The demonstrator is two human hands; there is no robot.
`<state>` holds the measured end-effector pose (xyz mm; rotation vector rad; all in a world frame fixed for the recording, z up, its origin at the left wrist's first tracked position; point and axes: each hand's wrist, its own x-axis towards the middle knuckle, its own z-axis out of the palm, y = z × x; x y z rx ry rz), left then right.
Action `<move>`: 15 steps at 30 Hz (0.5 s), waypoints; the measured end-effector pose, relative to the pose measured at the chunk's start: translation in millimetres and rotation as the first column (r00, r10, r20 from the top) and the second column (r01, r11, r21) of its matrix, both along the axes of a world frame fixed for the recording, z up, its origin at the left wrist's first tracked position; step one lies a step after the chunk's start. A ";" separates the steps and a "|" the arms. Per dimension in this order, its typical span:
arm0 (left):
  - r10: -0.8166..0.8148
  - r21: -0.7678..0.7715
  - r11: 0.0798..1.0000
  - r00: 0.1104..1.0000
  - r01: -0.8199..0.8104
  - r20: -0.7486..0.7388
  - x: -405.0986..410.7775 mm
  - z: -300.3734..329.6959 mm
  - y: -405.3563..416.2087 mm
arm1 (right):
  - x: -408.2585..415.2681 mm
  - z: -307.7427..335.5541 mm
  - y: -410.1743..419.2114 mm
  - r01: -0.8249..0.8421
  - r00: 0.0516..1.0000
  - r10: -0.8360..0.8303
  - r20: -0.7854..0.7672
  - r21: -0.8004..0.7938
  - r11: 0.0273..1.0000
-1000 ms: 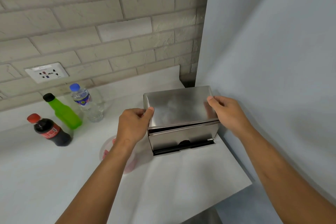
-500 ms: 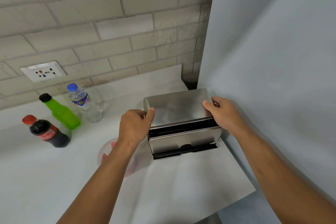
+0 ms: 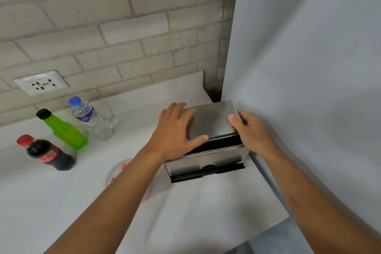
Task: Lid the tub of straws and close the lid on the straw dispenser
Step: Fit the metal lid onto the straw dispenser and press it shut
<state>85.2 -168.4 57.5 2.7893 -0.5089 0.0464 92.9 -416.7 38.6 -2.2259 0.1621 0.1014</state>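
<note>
A stainless-steel straw dispenser (image 3: 208, 161) stands on the white counter against the grey wall on the right. Its metal lid (image 3: 212, 119) sits slightly raised, with a dark gap under its front edge. My left hand (image 3: 175, 132) lies flat on the lid's left part, fingers spread, thumb at the front edge. My right hand (image 3: 251, 132) grips the lid's right end, thumb on top. A clear plastic tub (image 3: 119, 171) with pink straws inside sits left of the dispenser, largely hidden behind my left forearm; whether it has a lid I cannot tell.
Three bottles stand at the left of the counter (image 3: 51, 202): a cola bottle (image 3: 46, 153), a green bottle (image 3: 64, 130) and a water bottle (image 3: 90, 118). A wall socket (image 3: 41, 83) is on the brick wall. The counter's front edge runs at lower right.
The gap under the lid's front edge has widened. My left hand moved from gripping the lid's left end to lying flat on top. The right hand stays at the right end.
</note>
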 end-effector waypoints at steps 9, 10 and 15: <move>-0.196 0.293 0.934 0.979 0.205 -0.059 13.8 -11.6 -34.1 | -15.3 -3.8 -4.9 -0.060 0.996 0.061 0.070 -0.018 0.998; -0.200 0.295 0.933 0.978 0.207 -0.055 13.2 -12.1 -34.0 | -20.2 -4.6 -7.2 -0.099 0.993 0.100 0.070 -0.022 0.995; -0.223 0.304 0.926 0.974 0.224 -0.038 8.1 -11.7 -34.6 | -42.8 -18.5 -25.6 -0.267 0.963 0.266 0.047 0.024 0.963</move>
